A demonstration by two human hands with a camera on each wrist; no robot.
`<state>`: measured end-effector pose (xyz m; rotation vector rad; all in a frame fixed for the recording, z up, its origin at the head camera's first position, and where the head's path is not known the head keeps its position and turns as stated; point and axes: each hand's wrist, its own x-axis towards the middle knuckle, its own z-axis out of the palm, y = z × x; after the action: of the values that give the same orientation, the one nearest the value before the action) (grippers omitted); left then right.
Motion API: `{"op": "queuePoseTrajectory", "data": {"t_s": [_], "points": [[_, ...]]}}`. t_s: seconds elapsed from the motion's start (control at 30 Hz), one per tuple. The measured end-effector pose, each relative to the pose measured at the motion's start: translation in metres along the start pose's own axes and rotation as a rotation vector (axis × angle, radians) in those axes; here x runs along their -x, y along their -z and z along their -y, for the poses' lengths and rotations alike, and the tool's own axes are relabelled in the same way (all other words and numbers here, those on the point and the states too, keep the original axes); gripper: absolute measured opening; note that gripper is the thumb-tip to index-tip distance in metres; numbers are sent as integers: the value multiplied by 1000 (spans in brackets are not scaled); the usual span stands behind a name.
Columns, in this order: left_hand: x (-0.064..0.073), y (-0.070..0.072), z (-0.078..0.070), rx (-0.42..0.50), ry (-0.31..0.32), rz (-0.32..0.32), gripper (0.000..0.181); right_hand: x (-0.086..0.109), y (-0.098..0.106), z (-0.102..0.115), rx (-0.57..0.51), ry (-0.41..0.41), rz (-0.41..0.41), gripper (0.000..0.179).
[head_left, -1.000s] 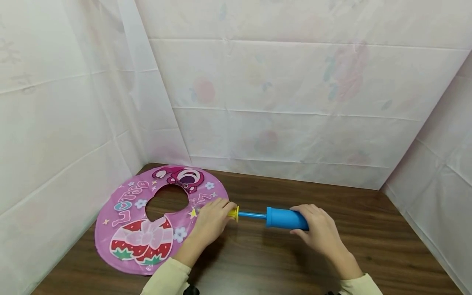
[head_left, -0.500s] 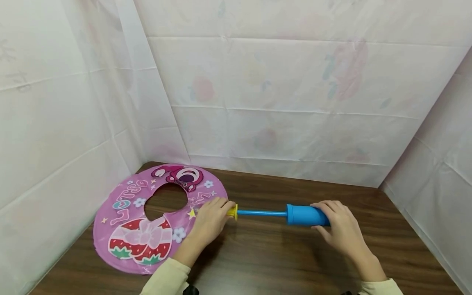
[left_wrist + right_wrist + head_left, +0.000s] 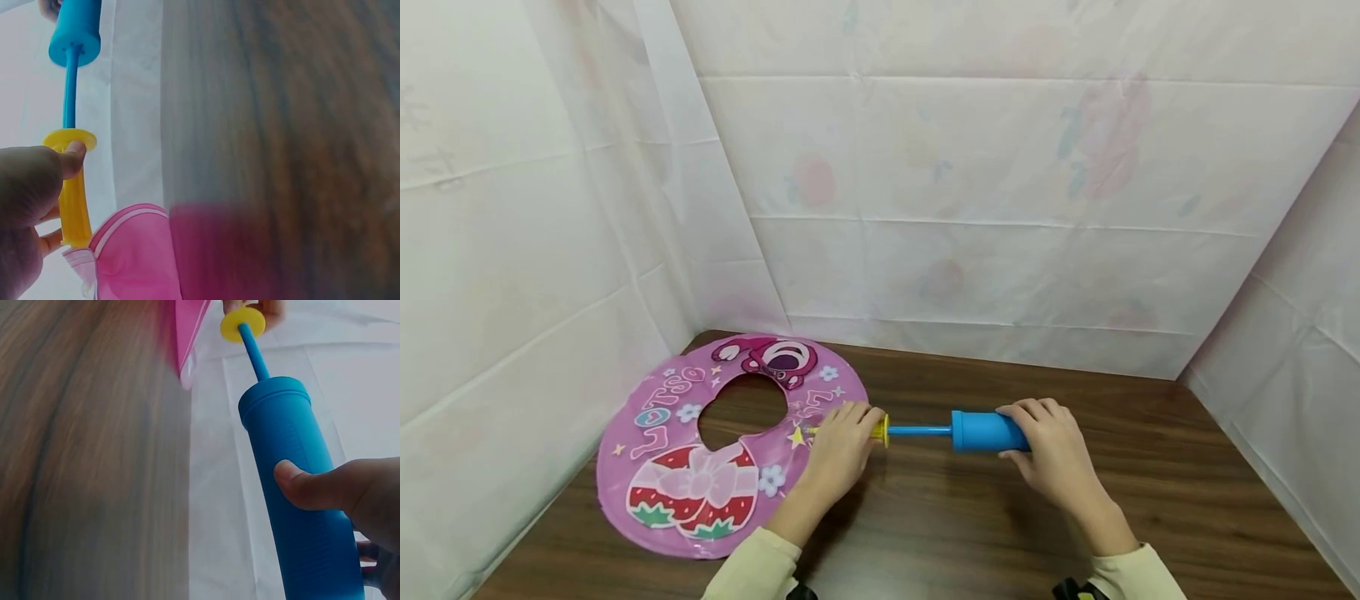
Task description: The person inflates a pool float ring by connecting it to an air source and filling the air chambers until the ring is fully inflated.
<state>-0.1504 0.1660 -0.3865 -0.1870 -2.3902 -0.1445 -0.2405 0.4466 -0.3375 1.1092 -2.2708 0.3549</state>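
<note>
A hand air pump (image 3: 985, 432) with a blue barrel, a thin blue rod and a yellow end piece lies level between my two hands. My right hand (image 3: 1056, 450) grips the barrel, thumb along its near side in the right wrist view. My left hand (image 3: 842, 446) holds the yellow end piece (image 3: 75, 200) just behind its round flange. The pink printed swim ring (image 3: 617, 492) lies at the left, its right edge under my left hand. In the left wrist view the yellow piece's tip meets the ring's edge; the exact joint is hard to make out. Part of the rod is out.
The dark wooden table (image 3: 940, 533) carries everything. White cloth (image 3: 970, 192) with faint fruit prints stands as a wall behind, and more cloth rises at both sides. The ring reaches close to the left cloth.
My right hand drew the barrel rightward, baring more rod, then brought it back left, so the rod shows shorter than half a second ago. My left hand stays nearly still at the ring.
</note>
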Motion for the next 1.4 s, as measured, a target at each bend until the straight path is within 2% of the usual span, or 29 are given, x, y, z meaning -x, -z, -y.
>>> {"op": "queuePoseTrajectory", "data": {"t_s": [0.2, 0.5, 0.73, 0.93, 1.17, 1.4], "points": [[-4, 2, 0, 8, 30, 23, 31, -15, -8, 17, 12, 8, 28, 59], [-7, 2, -5, 20, 58, 43, 29, -28, -26, 44, 13, 41, 12, 58], [-8, 1, -8, 14, 56, 26, 30, -32, -33, 53, -4, 42, 9, 58], [-10, 5, -7, 12, 22, 46, 31, -27, -35, 42, -54, 21, 39, 56], [-7, 5, -1, -16, 10, 77, 27, -10, -35, 20, -42, -8, 93, 58], [-4, 6, 6, -29, -15, 73, 27, 9, -26, -6, -30, -9, 86, 59]]}}
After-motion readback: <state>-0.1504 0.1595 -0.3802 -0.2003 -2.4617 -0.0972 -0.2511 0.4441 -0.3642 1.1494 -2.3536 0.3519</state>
